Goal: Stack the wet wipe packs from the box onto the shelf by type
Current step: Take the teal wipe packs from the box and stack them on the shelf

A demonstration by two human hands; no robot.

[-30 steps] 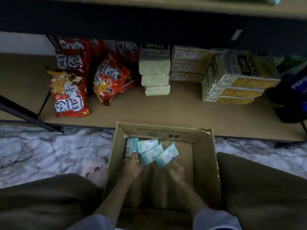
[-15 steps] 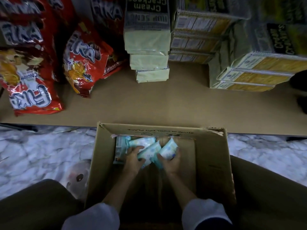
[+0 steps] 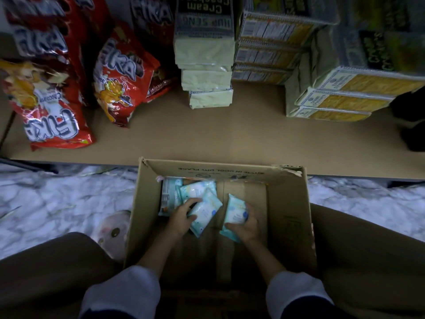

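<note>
Now | left hand (image 3: 181,218) grips pack (image 3: 203,211), long axis tilted right | right hand (image 3: 245,227) grips near-upright pack (image 3: 235,209)

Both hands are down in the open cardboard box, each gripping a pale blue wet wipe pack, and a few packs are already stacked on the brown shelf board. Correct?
Not quite: the head view shows no wipe packs on the brown shelf board yet. The rest holds.
</note>
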